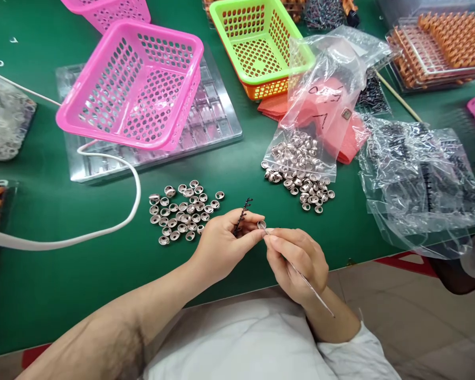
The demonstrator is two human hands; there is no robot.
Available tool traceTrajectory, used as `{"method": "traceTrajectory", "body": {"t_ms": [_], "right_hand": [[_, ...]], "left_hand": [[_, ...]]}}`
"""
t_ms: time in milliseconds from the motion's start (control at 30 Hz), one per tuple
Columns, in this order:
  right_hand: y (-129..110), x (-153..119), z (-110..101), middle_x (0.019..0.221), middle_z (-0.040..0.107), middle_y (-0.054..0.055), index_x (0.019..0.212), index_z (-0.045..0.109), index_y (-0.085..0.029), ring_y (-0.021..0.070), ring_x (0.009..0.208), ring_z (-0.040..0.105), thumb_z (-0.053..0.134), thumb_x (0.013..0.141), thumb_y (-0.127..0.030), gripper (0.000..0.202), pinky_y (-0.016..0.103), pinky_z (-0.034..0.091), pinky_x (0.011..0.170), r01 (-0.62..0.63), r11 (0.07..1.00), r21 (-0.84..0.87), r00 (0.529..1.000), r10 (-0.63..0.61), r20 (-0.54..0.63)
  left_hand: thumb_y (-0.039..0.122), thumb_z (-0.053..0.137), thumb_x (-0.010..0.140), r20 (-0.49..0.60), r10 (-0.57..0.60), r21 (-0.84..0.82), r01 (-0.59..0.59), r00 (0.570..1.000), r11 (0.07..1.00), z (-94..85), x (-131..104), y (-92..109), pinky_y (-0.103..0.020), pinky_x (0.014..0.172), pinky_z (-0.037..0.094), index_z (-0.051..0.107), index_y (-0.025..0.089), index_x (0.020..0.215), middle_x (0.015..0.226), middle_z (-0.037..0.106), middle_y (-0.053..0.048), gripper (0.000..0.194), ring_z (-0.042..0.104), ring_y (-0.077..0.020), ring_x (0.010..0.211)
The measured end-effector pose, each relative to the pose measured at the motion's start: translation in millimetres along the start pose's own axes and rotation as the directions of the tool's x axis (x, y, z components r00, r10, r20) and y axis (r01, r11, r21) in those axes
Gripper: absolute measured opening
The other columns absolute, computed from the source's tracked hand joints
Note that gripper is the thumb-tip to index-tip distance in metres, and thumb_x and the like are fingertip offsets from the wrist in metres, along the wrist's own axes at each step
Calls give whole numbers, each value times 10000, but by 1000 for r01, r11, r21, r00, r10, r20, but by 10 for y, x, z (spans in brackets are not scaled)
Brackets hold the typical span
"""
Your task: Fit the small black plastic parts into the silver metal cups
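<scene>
- metal ring [262, 225], small, round and silvery with an open middle; from where i stand it sits at the left hand's fingertips, above the green table [237, 174] near its front edge.
- left hand [221, 243]: thumb and forefinger pinched together on that ring, with a black spiky strip [243, 216] sticking up out of the same hand, little prongs along its length.
- right hand [298, 258]: fingers clamped on a thin rod [312, 290], its tip up against the ring; i cannot tell whether it goes inside, as the fingertips crowd the spot.
- loose rings [190, 209] lie scattered just left of the left hand, which cuts across the edge of the group.
- second heap of rings [309, 186] spills from a clear bag [328, 63], beyond the right hand; the bag partly covers a red cloth [275, 105].
- pink basket [129, 137] rests tilted on a clear tray [221, 111], hiding much of it.
- white cord [63, 244] loops over the table at the left.
- green basket [257, 79] is nested in an orange one; crinkled bags [427, 179] of dark parts lie right.
</scene>
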State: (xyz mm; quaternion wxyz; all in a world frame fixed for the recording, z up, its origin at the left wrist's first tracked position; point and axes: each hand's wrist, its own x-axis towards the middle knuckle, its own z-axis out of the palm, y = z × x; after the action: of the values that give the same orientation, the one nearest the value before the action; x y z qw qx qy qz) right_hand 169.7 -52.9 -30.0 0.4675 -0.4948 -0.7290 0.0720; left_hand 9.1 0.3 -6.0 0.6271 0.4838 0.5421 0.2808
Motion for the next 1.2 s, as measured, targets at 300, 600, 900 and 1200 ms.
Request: {"method": "traceTrajectory", "body": {"t_ms": [300,600,900,1200], "right_hand": [[-14,26,-22,928,774,45,1072,613,-226,157,807,763,697,873,-82,260,265,635,677,-52,998,20,997,53,-59],[-29,16,-32,931,772,50,1061,619,-220,162,808,762,704,863,-66,264,271,635,659,-63,998,25,995,65,-79],[-11,27,-33,910,781,29,1068,612,-237,167,800,773,697,876,-88,258,274,640,651,-72,996,50,995,75,-72],[-5,26,-37,921,776,46,1069,615,-206,160,815,767,716,848,-48,291,263,627,659,-76,994,77,995,80,-51]], "left_hand": [[353,878,682,63,-113,-128,120,992,984,-1,37,42,-288,750,609,761,161,907,823,789,-54,318,745,-203,786],[344,902,661,97,-149,-175,165,984,971,-30,60,42,-283,761,611,762,167,922,802,786,-38,345,745,-194,789],[369,896,660,106,-150,-165,166,983,972,-21,58,49,-318,772,625,758,165,924,822,792,-52,361,760,-223,821],[313,914,641,103,-155,-204,174,982,963,-20,69,27,-277,772,617,764,173,905,795,785,-23,335,750,-187,791]]}}
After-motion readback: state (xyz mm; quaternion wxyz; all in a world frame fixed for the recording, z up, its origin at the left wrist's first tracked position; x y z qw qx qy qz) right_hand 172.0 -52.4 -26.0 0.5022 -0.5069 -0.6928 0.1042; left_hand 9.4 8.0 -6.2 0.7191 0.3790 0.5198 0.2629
